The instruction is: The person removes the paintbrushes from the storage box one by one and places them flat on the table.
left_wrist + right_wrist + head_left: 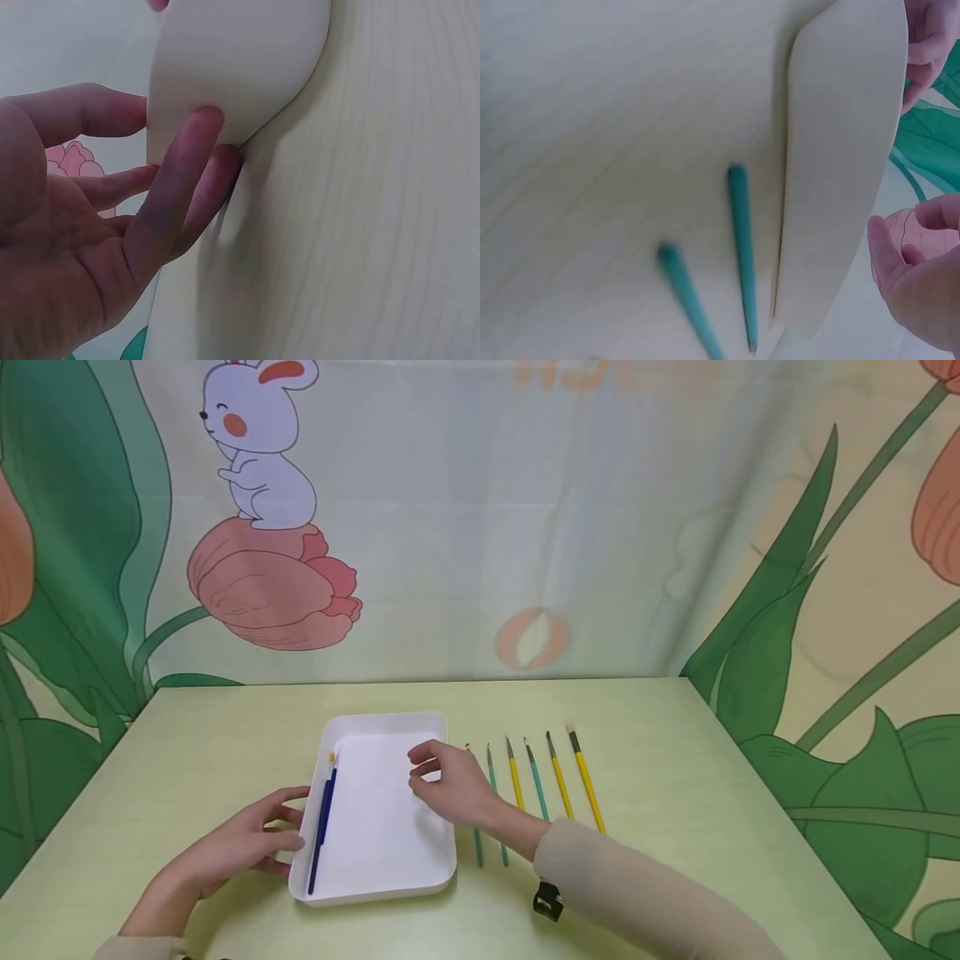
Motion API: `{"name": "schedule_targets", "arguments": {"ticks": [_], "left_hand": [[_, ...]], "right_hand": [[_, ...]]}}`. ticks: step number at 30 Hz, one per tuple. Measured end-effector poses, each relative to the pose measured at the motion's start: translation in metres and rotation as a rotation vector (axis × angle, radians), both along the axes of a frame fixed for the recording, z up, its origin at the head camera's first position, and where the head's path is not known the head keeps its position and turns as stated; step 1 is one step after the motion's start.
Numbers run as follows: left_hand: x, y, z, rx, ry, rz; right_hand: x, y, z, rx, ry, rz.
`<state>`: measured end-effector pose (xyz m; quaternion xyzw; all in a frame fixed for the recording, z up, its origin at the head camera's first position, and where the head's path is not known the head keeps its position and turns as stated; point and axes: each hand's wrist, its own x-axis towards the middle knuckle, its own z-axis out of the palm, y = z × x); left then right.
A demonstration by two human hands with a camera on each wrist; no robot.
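Note:
My left hand [236, 843] is at the left side of a white tray [390, 852], its fingertips touching the outer wall [232, 67] in the left wrist view. Inside the tray, two dark blue paintbrushes [325, 810] lie lengthwise along the left wall. Over the tray's right half hovers my right hand [453, 783], fingers loosely bent and nothing between them; the right wrist view shows the same hand [922, 292] beyond the tray wall.
Right of the tray, several paintbrushes lie in a row: teal-handled ones [536, 777] and yellow-handled ones [587, 781]. My right forearm crosses over part of them. A printed curtain [465, 527] hangs behind the pale wooden table [675, 860].

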<state>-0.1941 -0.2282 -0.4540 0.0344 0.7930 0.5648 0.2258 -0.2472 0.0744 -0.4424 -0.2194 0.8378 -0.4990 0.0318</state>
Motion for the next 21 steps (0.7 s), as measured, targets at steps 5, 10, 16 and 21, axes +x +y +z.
{"name": "schedule_targets", "arguments": {"ticks": [5,10,16,21], "left_hand": [[-0.002,-0.001,0.0,0.007,0.0,0.001],[-0.003,-0.002,0.001,0.008,-0.007,0.003],[-0.002,-0.003,-0.002,0.013,-0.034,-0.002],[-0.004,-0.003,-0.002,0.019,-0.035,0.0]], "right_hand": [[0.0,-0.017,-0.003,0.0,-0.172,0.042],[0.002,-0.037,-0.007,-0.155,-0.46,0.054],[0.007,-0.055,-0.015,-0.322,-0.667,0.086],[0.007,-0.065,-0.017,-0.417,-0.746,0.112]]}}
